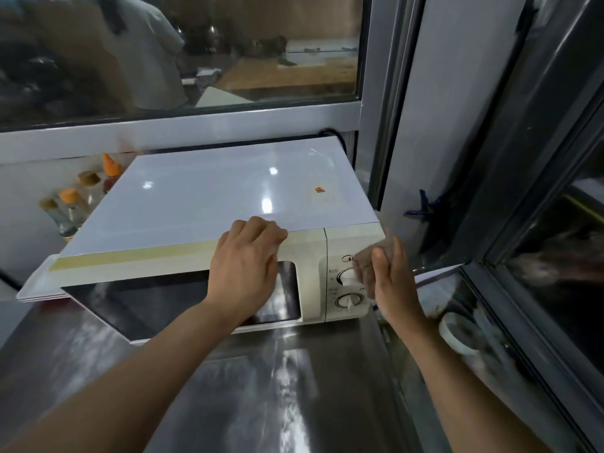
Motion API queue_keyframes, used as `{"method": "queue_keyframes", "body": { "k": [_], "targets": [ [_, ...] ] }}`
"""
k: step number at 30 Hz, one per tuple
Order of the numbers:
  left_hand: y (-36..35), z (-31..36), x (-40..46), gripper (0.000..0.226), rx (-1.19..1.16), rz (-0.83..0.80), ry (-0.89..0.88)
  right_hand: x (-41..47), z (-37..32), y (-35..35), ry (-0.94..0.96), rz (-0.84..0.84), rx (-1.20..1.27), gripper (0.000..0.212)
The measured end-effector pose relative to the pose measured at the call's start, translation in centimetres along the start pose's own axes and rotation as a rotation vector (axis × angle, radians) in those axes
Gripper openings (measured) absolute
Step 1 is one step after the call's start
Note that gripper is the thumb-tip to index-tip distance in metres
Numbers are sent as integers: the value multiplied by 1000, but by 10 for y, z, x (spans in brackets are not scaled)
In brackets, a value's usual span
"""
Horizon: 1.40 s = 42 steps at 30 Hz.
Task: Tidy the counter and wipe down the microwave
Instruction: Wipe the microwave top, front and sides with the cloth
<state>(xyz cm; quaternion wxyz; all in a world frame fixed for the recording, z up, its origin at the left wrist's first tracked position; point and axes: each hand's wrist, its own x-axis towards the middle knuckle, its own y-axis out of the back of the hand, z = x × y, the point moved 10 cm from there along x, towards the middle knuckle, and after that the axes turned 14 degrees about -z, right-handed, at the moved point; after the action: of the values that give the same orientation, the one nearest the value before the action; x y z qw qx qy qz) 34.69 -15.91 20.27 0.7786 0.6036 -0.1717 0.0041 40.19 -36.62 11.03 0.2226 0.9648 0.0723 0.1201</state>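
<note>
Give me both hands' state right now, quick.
Left hand: open, fingers resting over the top front edge of the microwave, holding nothing.
Right hand: holding a brownish cloth against the control panel.

Both forearms are bare from the near edge of the view to the wrists, with no sleeve on either. The left hand (243,273) and right hand (394,282) are bare too: no gloves, rings, watch or bands.
</note>
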Motion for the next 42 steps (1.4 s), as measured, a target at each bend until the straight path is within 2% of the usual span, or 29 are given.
{"method": "queue_keyframes", "body": {
  "k": [2,4,5,8,10,12,14,16,18,22,26,29,32,34,39,42],
  "targets": [
    [1,1,1,36,24,-24,-24,-1,-2,0,-2,-8,5,40],
    [3,2,2,34,69,-55,-76,2,-11,1,-3,-11,51,23],
    [4,3,3,32,93,-74,-111,3,-16,3,-9,15,72,22],
    [5,3,8,31,184,-135,-229,4,-38,6,24,148,-19,45],
    [6,3,12,29,237,-164,-297,5,-45,6,53,227,-119,51],
    [6,2,14,24,257,-178,-355,5,-34,3,39,232,-13,45],
    [5,-1,16,25,256,-187,-400,0,-16,-4,8,197,219,33],
    [4,-3,18,28,246,-185,-443,-9,-6,-3,-61,229,238,20],
    [4,-5,18,28,218,-166,-472,-15,-4,5,-138,302,113,21],
    [2,-9,18,30,170,-115,-501,-34,-14,16,-192,488,65,26],
    [2,-11,20,30,140,-76,-505,-80,-20,12,-165,742,154,24],
    [2,-12,20,29,147,-50,-508,-91,-19,11,-154,761,227,21],
    [2,-11,19,28,159,-21,-514,-70,-29,2,-135,615,90,42],
    [3,-11,19,29,164,-7,-521,-60,-37,-6,-104,592,-62,45],
    [3,-12,18,30,165,6,-510,-69,-43,-7,-73,759,-245,25],
    [3,-11,17,30,169,9,-516,-69,-51,-5,-71,778,-301,19]
  ]
}}
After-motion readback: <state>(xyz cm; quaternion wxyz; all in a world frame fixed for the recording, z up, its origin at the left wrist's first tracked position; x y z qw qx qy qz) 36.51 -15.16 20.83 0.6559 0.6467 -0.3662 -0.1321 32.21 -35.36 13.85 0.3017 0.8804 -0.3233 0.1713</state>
